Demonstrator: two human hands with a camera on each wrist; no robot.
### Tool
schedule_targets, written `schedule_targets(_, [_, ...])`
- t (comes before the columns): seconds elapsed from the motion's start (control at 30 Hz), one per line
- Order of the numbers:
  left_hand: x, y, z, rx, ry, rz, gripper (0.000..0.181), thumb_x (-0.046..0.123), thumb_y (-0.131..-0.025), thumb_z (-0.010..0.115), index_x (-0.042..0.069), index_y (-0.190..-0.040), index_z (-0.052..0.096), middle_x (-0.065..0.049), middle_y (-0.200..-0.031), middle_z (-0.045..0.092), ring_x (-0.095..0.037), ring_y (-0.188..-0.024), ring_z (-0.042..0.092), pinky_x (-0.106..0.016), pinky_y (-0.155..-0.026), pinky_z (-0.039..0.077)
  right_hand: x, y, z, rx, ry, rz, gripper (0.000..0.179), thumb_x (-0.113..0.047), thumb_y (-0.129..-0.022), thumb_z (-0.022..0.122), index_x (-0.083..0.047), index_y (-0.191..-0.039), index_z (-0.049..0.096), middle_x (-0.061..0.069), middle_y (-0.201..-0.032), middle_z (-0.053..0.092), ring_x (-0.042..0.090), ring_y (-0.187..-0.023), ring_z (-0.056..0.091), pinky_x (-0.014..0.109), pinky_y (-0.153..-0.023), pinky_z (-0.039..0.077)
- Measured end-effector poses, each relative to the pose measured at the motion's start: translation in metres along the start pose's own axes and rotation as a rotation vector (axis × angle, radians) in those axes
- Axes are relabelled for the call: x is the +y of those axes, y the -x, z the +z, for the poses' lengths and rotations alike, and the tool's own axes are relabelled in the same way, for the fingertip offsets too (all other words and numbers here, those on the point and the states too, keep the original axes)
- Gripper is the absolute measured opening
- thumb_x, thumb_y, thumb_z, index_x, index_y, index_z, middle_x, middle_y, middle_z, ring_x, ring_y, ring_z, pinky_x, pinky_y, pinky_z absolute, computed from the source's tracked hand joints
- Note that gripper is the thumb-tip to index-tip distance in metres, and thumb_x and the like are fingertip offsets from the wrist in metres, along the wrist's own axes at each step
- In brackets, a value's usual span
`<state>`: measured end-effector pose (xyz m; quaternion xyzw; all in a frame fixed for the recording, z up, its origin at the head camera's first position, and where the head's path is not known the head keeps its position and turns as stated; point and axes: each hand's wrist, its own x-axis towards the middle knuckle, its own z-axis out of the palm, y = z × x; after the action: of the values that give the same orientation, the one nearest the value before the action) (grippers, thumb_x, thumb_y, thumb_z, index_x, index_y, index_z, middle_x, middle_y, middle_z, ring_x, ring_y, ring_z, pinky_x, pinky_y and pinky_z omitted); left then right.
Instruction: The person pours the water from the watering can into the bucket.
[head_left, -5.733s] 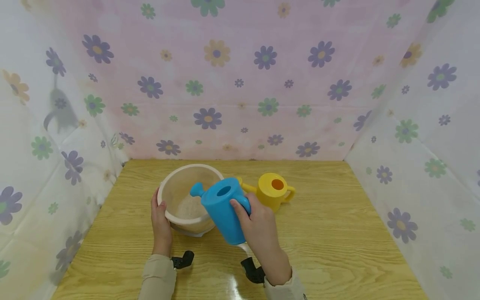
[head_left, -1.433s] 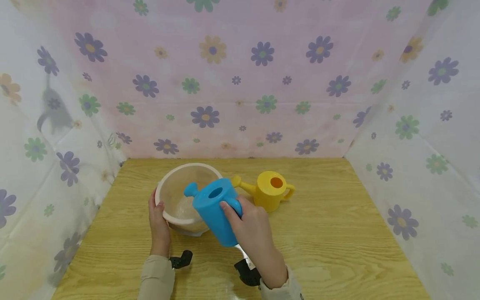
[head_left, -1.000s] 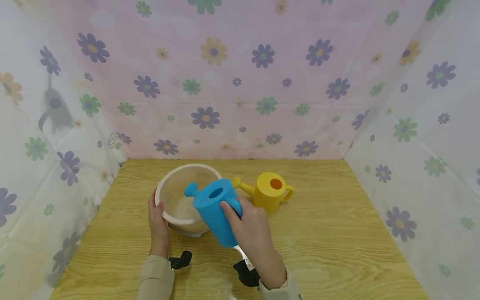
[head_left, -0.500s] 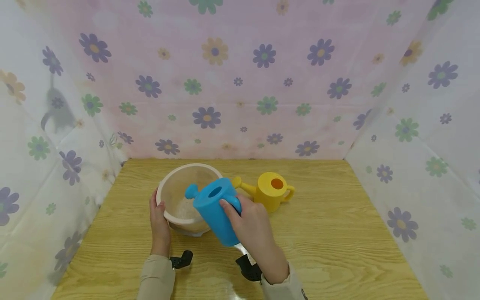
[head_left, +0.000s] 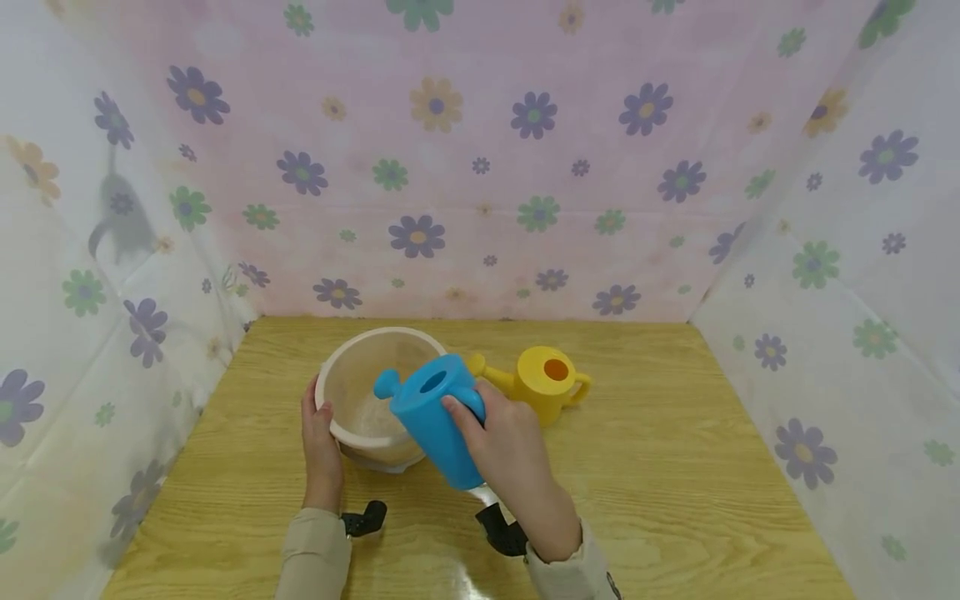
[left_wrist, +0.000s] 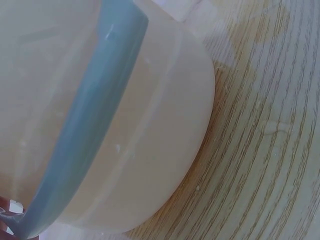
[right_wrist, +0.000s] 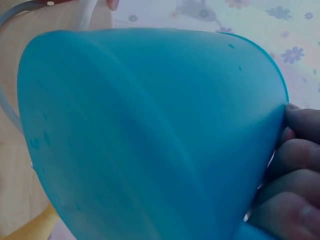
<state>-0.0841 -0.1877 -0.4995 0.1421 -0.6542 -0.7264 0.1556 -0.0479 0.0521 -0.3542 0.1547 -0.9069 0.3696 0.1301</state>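
In the head view my right hand (head_left: 513, 454) grips the handle of a blue watering can (head_left: 442, 433), its thumb along the handle's top. The can leans left, with its round sprinkler head (head_left: 387, 384) above the opening of a pale bucket (head_left: 330, 379). My left hand (head_left: 322, 454) holds the bucket's left side, thumb at the rim and fingers along the outer wall. The left wrist view shows the bucket's blue-grey carrying handle (left_wrist: 95, 115) hanging down its side. Seen from the right wrist, droplets cling to the can's underside, and curled fingers (right_wrist: 295, 190) are at the right.
A yellow watering can (head_left: 542, 383) stands right of the bucket, its spout pointing left behind the blue can. Wet marks (left_wrist: 275, 127) show on the wood-grain table (head_left: 675, 467) beside the bucket. Flower-printed cloth (head_left: 480, 167) walls the table at the back and both sides.
Compared with several seconds ago, the blue can's sprinkler head sits slightly further left over the bucket. Over the last second both hands keep their hold with hardly any movement; the view shifts slightly.
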Motion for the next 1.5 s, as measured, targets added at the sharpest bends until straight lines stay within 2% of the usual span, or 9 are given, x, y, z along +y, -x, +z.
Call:
schedule_targets(0.33, [0.0,0.0002,0.0006,-0.001,0.004,0.012,0.046,0.028,-0.092,0.032,0.032,-0.138,0.029,0.01,-0.14,0.027,-0.018,-0.127,0.026,-0.044,-0.103,0.019,0.0007,-0.0026,-0.0004,0.001,0.013,-0.004,0.036,-0.045,-0.087,0.048,-0.012,-0.073,0.051,-0.007,-0.051,0.037,0.007,-0.051,0.053,0.021,-0.05,0.045])
schedule_targets(0.5, [-0.0019,0.0009,0.0004,-0.001,0.005,0.0,0.046,0.027,-0.092,0.03,0.033,-0.137,0.028,0.01,-0.14,0.027,-0.017,-0.127,0.025,-0.044,-0.103,0.019,0.0007,-0.0016,-0.0003,-0.006,0.031,-0.008,0.035,-0.044,-0.087,0.049,-0.013,-0.072,0.049,-0.006,-0.05,0.034,0.005,-0.048,0.048,0.019,-0.048,0.042])
schedule_targets(0.73, [-0.0017,0.0005,0.0025,-0.007,0.042,0.03,0.045,0.023,-0.094,0.028,0.032,-0.137,0.029,0.009,-0.142,0.025,-0.017,-0.128,0.024,-0.043,-0.103,0.019,0.0021,-0.0022,-0.0004,-0.002,0.034,-0.021,0.034,-0.042,-0.086,0.051,-0.013,-0.07,0.046,-0.006,-0.051,0.029,0.005,-0.046,0.044,0.019,-0.046,0.039])
schedule_targets(1.17, [-0.0016,0.0019,0.0032,0.008,0.041,0.045,0.045,0.024,-0.093,0.03,0.029,-0.138,0.03,0.008,-0.14,0.028,-0.018,-0.127,0.026,-0.043,-0.103,0.02,0.004,-0.0016,-0.0001,-0.011,0.038,-0.071,0.035,-0.042,-0.086,0.052,-0.012,-0.07,0.044,-0.005,-0.051,0.025,0.005,-0.041,0.035,0.019,-0.04,0.032])
schedule_targets(1.5, [-0.0006,0.0015,0.0032,0.005,0.025,0.029,0.044,0.025,-0.093,0.029,0.033,-0.136,0.031,0.01,-0.14,0.028,-0.016,-0.127,0.026,-0.043,-0.103,0.019,0.0029,-0.0006,-0.0012,-0.03,0.046,-0.066,0.033,-0.041,-0.086,0.052,-0.013,-0.071,0.045,-0.005,-0.051,0.026,0.005,-0.043,0.038,0.018,-0.042,0.034])
